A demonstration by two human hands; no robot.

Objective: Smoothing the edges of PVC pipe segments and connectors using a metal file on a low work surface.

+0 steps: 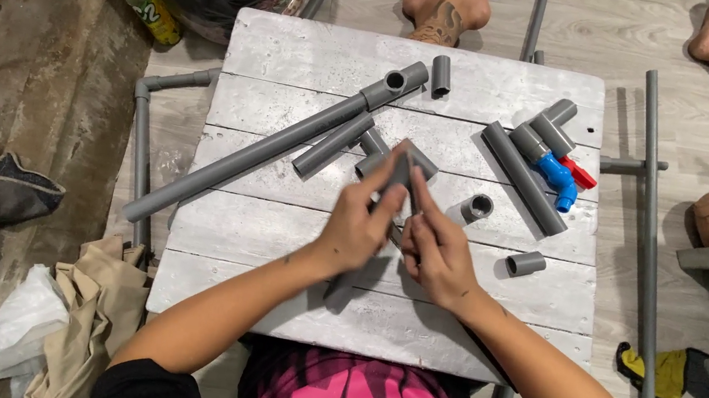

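Observation:
My left hand [357, 227] grips a short grey pipe piece [398, 176] held upright-tilted over the white wooden table [480, 79]. My right hand [437, 248] presses against the same pipe from the right, fingers pointing up along it. A grey tee fitting [422, 159] lies just behind the pipe tip. The pipe's lower end [341, 288] sticks out below my left wrist.
A long grey pipe with a tee end [260, 152] crosses the table's left. A blue valve with red handle [560, 179], several short couplings [526, 264] and another pipe [523, 177] lie right. Other people's bare feet [445, 8] are beyond the table. Rags [90, 301] lie left.

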